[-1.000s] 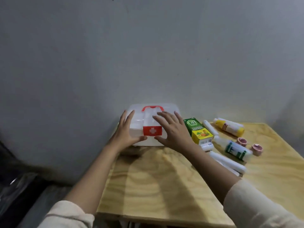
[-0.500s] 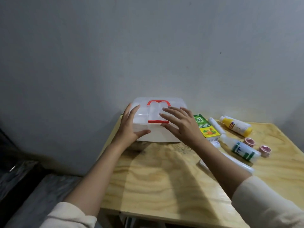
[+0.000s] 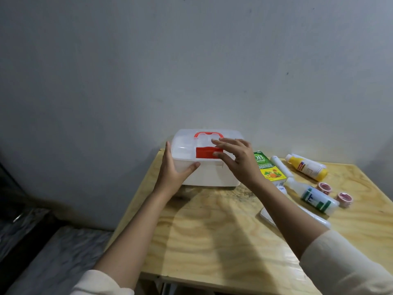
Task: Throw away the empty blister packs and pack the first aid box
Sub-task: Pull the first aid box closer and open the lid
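A translucent white first aid box (image 3: 206,175) with a red handle and a red front latch (image 3: 205,152) stands at the back left of the wooden table (image 3: 212,237), lid down. My left hand (image 3: 174,169) grips the box's left front corner, thumb on the front. My right hand (image 3: 236,158) hovers at the latch with fingers spread, fingertips touching or just over it. Right of the box lie a green and yellow carton (image 3: 265,167), a white tube (image 3: 280,166), a yellow bottle (image 3: 306,168), a white bottle with green label (image 3: 314,198) and two pink tape rolls (image 3: 324,187). No blister packs are visible.
A flat white packet (image 3: 268,216) lies partly hidden under my right forearm. A grey wall stands right behind the table. Left of the table is a lower grey surface (image 3: 53,258) and dark floor.
The red latch, earlier showing its white cross, has flipped up. My right hand lifted off the box front to the latch; my left hand shifted slightly on the corner.
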A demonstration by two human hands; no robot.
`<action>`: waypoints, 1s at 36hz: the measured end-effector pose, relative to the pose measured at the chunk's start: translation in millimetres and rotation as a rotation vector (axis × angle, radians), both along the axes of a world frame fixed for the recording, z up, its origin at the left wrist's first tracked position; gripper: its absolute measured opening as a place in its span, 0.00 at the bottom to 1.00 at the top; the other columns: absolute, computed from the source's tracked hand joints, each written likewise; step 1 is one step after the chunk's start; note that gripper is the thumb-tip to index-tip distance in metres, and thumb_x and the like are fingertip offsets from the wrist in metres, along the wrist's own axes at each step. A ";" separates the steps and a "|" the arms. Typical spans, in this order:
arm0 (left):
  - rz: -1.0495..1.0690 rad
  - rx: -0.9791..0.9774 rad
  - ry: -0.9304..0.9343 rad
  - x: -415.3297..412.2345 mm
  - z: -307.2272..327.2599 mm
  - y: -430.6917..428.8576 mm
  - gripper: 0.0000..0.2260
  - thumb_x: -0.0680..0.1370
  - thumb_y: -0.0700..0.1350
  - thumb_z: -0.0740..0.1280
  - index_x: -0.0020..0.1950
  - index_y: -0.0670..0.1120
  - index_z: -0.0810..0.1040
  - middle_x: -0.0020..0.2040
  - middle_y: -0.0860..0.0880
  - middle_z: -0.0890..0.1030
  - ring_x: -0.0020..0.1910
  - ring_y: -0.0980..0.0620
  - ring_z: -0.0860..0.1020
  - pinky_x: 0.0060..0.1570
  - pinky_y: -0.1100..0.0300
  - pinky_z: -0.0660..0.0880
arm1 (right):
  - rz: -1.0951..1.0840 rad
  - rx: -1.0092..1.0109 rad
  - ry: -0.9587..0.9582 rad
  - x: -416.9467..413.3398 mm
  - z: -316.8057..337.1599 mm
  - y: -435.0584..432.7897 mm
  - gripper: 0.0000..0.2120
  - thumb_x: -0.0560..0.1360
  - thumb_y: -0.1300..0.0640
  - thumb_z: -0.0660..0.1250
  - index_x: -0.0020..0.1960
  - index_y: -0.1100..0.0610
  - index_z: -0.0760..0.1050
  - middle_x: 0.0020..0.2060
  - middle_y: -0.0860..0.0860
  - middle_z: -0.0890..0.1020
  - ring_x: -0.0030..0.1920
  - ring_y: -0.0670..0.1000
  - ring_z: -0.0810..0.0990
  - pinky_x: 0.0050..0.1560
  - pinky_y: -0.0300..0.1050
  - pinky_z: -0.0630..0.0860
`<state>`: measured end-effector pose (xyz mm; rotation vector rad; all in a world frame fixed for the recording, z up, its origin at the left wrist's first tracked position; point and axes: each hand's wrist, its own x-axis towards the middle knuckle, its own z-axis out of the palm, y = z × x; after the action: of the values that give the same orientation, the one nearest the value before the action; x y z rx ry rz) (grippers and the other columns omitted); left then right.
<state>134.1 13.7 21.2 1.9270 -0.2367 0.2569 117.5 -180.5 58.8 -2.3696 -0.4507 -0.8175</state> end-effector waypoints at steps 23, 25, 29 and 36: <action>0.055 -0.013 -0.077 -0.8 -5.6 1.0 0.37 0.70 0.49 0.76 0.75 0.50 0.61 0.65 0.57 0.65 0.62 0.61 0.64 0.53 0.73 0.63 | -0.070 0.192 -0.034 33.5 66.2 0.5 0.15 0.75 0.44 0.63 0.54 0.52 0.79 0.47 0.50 0.85 0.49 0.52 0.82 0.55 0.57 0.75; 0.066 -0.026 -0.061 -2.1 -4.1 -0.4 0.37 0.70 0.48 0.76 0.75 0.49 0.62 0.64 0.57 0.65 0.62 0.60 0.65 0.57 0.66 0.65 | -0.137 0.191 -0.081 41.7 70.4 2.3 0.16 0.75 0.43 0.62 0.54 0.52 0.79 0.47 0.50 0.85 0.51 0.52 0.80 0.60 0.55 0.70; 0.075 -0.040 -0.075 -0.7 -6.6 0.0 0.34 0.68 0.48 0.77 0.70 0.51 0.67 0.63 0.52 0.71 0.61 0.55 0.71 0.57 0.60 0.71 | -0.319 0.187 -0.170 58.7 71.1 4.0 0.18 0.73 0.40 0.62 0.51 0.52 0.81 0.49 0.48 0.84 0.55 0.50 0.77 0.59 0.50 0.62; 0.089 -0.004 -0.123 0.1 -12.5 0.9 0.35 0.67 0.50 0.77 0.70 0.47 0.68 0.63 0.49 0.72 0.60 0.53 0.72 0.56 0.61 0.73 | -0.488 0.398 -0.216 83.3 81.0 10.1 0.20 0.68 0.35 0.65 0.45 0.51 0.78 0.53 0.49 0.77 0.57 0.52 0.72 0.56 0.50 0.62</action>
<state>134.2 14.6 8.7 1.9223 -0.2316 0.4360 200.8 -170.5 139.8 -2.0416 0.2116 -1.2572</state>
